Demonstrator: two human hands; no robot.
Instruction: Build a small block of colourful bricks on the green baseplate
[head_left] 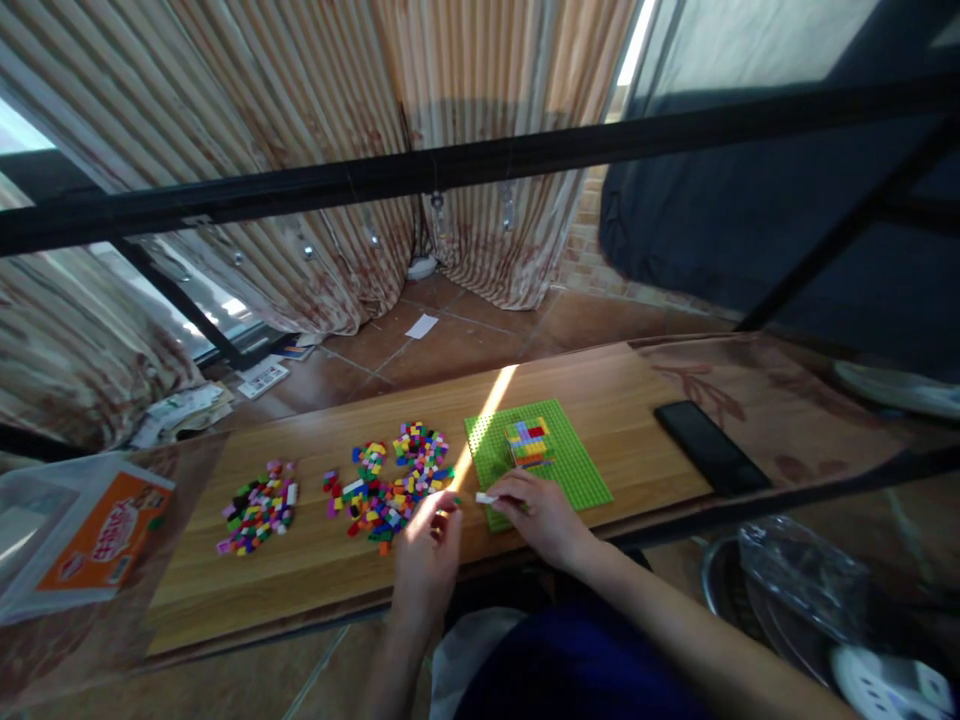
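Observation:
My right hand [544, 515] pinches a small white toy brick [486, 497] over the near left edge of the green baseplate [581, 470]. On that plate stands a small block built of toy bricks [529, 441], with yellow, red and light blue on its top. My left hand [427, 550] is beside the right end of a loose pile of coloured toy bricks [409, 485], its fingers curled together. A speck of green shows at its fingertips, but I cannot make out what they hold.
Another heap of bricks [259, 510] lies farther left on the wooden board [315, 570]. At the far left is a clear plastic box [52, 500] with an orange label. A black phone [711, 446] rests to the right. A dark rail [495, 155] crosses behind.

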